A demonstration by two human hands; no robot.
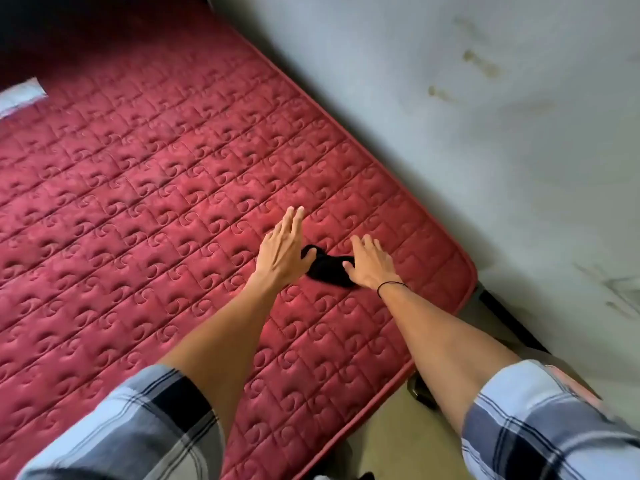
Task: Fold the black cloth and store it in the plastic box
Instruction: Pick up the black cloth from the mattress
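A small black cloth lies bunched on the red quilted mattress, near its right corner. My left hand hovers flat at the cloth's left end, fingers stretched out and apart, thumb at the cloth. My right hand rests palm down on the cloth's right end, fingers spread, a thin black band on the wrist. Part of the cloth is hidden under both hands. No plastic box is in view.
A grey stained wall runs along the mattress's right side. A white paper or label lies at the far left of the mattress. Bare floor and a dark bed-frame leg show below the near corner.
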